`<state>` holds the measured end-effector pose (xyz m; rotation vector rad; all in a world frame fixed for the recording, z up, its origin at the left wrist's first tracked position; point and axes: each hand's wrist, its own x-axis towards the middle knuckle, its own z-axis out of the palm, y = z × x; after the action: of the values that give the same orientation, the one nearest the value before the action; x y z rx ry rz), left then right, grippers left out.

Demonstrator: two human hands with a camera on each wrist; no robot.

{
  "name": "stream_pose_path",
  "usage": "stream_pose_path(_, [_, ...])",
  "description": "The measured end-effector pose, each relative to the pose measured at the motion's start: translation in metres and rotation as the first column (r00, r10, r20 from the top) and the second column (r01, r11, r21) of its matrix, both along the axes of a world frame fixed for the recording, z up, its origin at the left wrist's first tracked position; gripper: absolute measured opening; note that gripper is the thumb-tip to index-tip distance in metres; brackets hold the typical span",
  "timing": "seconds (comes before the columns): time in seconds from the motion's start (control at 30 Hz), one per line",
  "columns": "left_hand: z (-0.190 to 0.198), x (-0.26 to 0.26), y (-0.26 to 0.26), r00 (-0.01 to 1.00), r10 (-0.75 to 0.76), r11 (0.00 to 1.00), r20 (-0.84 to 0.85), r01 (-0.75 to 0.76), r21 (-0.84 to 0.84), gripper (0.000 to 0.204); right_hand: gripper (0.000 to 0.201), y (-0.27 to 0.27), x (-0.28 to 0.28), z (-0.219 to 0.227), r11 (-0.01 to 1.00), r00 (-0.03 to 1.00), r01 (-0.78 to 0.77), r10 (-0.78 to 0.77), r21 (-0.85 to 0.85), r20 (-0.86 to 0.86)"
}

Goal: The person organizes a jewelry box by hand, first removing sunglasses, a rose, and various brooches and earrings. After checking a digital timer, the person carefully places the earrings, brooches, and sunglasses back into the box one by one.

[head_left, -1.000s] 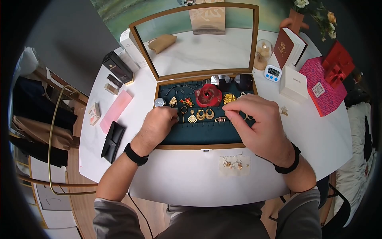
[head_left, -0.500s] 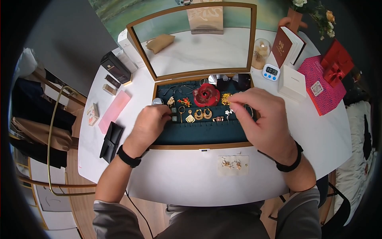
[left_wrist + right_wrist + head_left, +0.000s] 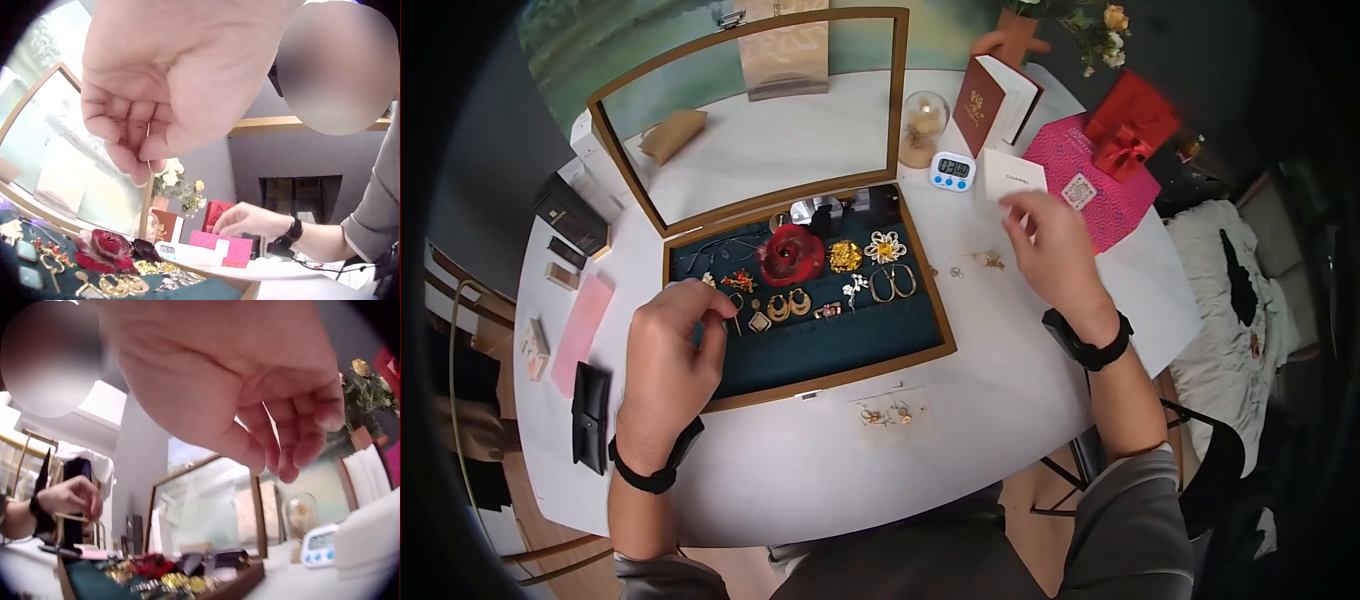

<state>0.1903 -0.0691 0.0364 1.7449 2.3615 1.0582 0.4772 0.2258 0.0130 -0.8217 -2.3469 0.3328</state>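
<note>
My left hand (image 3: 670, 350) hovers over the left front corner of a wooden jewelry box (image 3: 880, 368), fingers loosely curled, nothing showing between them. To the right of the box, my right hand (image 3: 1050, 245) hangs above the table with loosely bent fingers and nothing in it. Small gold jewelry (image 3: 990, 260) lies on the table near its fingertips. Inside the green-lined box are a red flower brooch (image 3: 790, 255), a yellow-centred flower brooch (image 3: 885, 247), gold hoop earrings (image 3: 798, 302) and oval hoops (image 3: 893, 283). Green square earrings (image 3: 26, 250) show in the left wrist view.
The box's glass lid (image 3: 900, 95) stands raised. Behind my right hand are a white box (image 3: 1012, 172), a timer (image 3: 952, 172), a red book (image 3: 980, 105) and a pink bag (image 3: 1100, 215). A jewelry card (image 3: 900, 430) lies in front; a black pouch (image 3: 590, 415) is left.
The head view has turned right. My right hand has moved from over the box to the table on its right, uncovering the flower brooch and oval hoops. My left hand stays near the box's left side.
</note>
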Motion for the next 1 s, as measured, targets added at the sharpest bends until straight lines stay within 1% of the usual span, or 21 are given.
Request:
stream_pose_path(0.03, [0.001,0.002,0.002,1.000,-0.004,1.000,0.010,0.004,0.010,0.015,0.020,0.008,0.008,-0.010,1.000,0.983,-0.010,0.011,-0.006,0.184])
stream_pose_path(0.07, [0.002,0.005,0.003,0.999,-0.029,0.999,0.027,0.028,0.033,0.015,0.020,0.013,0.016,-0.017,1.000,0.981,-0.008,0.007,0.004,0.192])
stream_pose_path(0.13, [0.002,0.009,0.006,0.996,-0.073,0.996,0.053,0.070,0.057,0.015,0.028,0.014,0.027,-0.029,0.989,0.940,-0.006,0.056,-0.149,0.337])
stream_pose_path(0.17, [0.002,0.008,0.006,0.995,-0.075,0.995,0.059,0.071,0.067,0.015,0.028,0.013,0.027,-0.034,0.990,0.937,-0.004,0.052,-0.140,0.344])
stream_pose_path(0.23, [-0.002,0.007,0.004,0.994,-0.088,0.995,0.066,0.085,0.045,0.015,0.035,0.009,0.023,-0.041,0.988,0.925,-0.085,0.128,-0.132,0.358])
stream_pose_path(0.3, [-0.002,0.003,0.002,0.993,-0.090,0.995,0.073,0.087,0.042,0.015,0.038,0.011,0.017,-0.047,0.988,0.915,-0.117,0.147,-0.103,0.376])
stream_pose_path(0.37, [0.000,-0.005,-0.002,0.994,-0.081,0.996,0.071,0.079,0.036,0.014,0.034,0.011,0.004,-0.050,0.988,0.872,0.010,0.067,-0.154,0.485])
stream_pose_path(0.4, [0.002,-0.010,-0.004,0.995,-0.071,0.996,0.066,0.067,0.058,0.014,0.034,0.013,-0.001,-0.054,0.988,0.872,-0.003,0.077,-0.153,0.484])
stream_pose_path(0.47, [0.005,-0.022,-0.008,0.998,-0.039,0.994,0.058,0.033,0.100,0.013,0.027,0.018,-0.006,-0.059,0.989,0.874,0.025,0.050,-0.148,0.483])
stream_pose_path(0.5, [0.007,-0.029,-0.011,0.998,-0.025,0.995,0.058,0.019,0.100,0.013,0.027,0.019,-0.010,-0.057,0.989,0.874,0.012,0.062,-0.149,0.482])
stream_pose_path(0.57, [0.013,-0.043,-0.017,0.997,0.032,0.990,0.075,-0.042,0.131,0.012,0.016,0.021,-0.015,-0.052,0.992,0.830,-0.033,0.095,-0.123,0.549])
stream_pose_path(0.6, [0.016,-0.050,-0.021,0.996,0.062,0.989,0.070,-0.071,0.130,0.010,0.016,0.024,-0.016,-0.052,0.992,0.829,-0.042,0.103,-0.123,0.549])
stream_pose_path(0.67, [0.021,-0.061,-0.026,0.991,0.102,0.983,0.083,-0.113,0.146,0.008,0.006,0.031,-0.018,-0.052,0.983,0.793,-0.110,0.174,-0.145,0.584])
stream_pose_path(0.7, [0.024,-0.066,-0.029,0.990,0.116,0.979,0.076,-0.127,0.160,0.008,0.006,0.034,-0.019,-0.050,0.982,0.790,-0.121,0.184,-0.146,0.584])
stream_pose_path(0.77, [0.027,-0.072,-0.033,0.988,0.138,0.973,0.074,-0.149,0.174,0.009,0.004,0.039,-0.023,-0.049,0.974,0.756,-0.098,0.205,-0.203,0.621])
stream_pose_path(0.83, [0.028,-0.077,-0.034,0.986,0.153,0.968,0.069,-0.164,0.191,0.010,0.004,0.037,-0.029,-0.046,0.974,0.745,-0.106,0.212,-0.201,0.632])
stream_pose_path(0.9, [0.027,-0.080,-0.035,0.985,0.144,0.969,0.099,-0.160,0.186,0.011,0.002,0.033,-0.033,-0.043,0.986,0.687,-0.062,0.154,-0.155,0.710])
stream_pose_path(0.93, [0.027,-0.081,-0.035,0.985,0.138,0.971,0.104,-0.155,0.181,0.011,0.002,0.031,-0.032,-0.041,0.986,0.685,-0.066,0.157,-0.154,0.711])
stream_pose_path(1.0, [0.027,-0.082,-0.035,0.984,0.136,0.970,0.118,-0.156,0.185,0.012,0.002,0.026,-0.032,-0.033,0.993,0.717,-0.104,0.118,-0.062,0.687])
